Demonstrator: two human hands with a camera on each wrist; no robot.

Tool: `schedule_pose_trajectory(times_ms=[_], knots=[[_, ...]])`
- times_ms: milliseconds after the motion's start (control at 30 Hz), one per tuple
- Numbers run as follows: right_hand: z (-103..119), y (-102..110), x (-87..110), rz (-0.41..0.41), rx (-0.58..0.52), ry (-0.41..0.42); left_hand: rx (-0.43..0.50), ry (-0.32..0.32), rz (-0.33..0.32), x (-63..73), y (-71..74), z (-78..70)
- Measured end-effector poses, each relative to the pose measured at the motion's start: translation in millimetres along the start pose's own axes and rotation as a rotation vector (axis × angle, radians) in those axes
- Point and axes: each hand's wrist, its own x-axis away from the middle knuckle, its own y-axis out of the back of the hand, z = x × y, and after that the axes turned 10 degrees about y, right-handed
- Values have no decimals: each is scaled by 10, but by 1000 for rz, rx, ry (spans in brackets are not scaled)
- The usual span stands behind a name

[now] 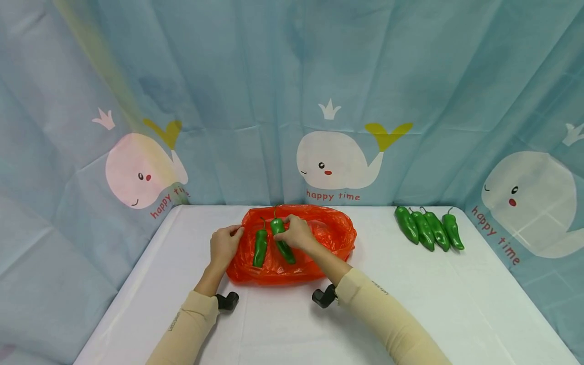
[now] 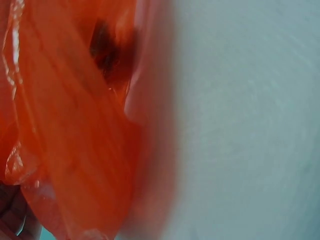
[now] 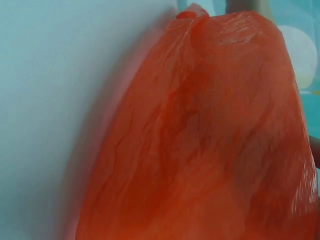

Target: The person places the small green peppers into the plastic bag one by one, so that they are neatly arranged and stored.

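Head view, the bag [image 1: 269, 275] taken as dial. Sleeves [image 1: 182, 327], two, beige: at eight o'clock and four. Wrist units [image 1: 228, 301], two, black: one beside each cuff. Table [image 1: 456, 299], white. Bag: red plastic, mouth up. Left hand [image 1: 224, 248]: at nine o'clock, thumb and fingers pinching the bag's rim. Right hand [image 1: 297, 234]: in from four o'clock, thumb and fingers grasping the held pepper [image 1: 286, 251] towards its stem end. Held pepper: green, within the bag's mouth, stem at eleven, tip at six; contact with the bag's floor cannot be told. Second pepper [image 1: 260, 248]: green, in the bag, between left hand and held pepper. Loose peppers [image 1: 423, 231], four, green: on the table at three o'clock, well apart from the bag, side by side, stems toward twelve. Curtain [image 1: 237, 101], blue, whale prints: at twelve.
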Motion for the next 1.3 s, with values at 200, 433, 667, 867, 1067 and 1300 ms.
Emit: schedule_pose_trajectory(times_ms=[200, 433, 667, 867, 1067, 1300], knots=[[8, -67, -29, 7, 0, -43, 7, -8, 0, -5, -5, -9], [-2, -162, -21, 26, 14, -54, 2, -2, 11, -17, -12, 3], [25, -228, 51, 32, 15, -31, 7, -5, 6, -18, -24, 17], [75, -241, 79, 67, 30, 5, 11, -3, 7, -35, -21, 2], [24, -264, 24, 51, 59, -49, 4, 3, 6, -29, -26, -8], [-37, -357, -40, 67, 102, -89, 4, 23, 22, -18, -28, -13]])
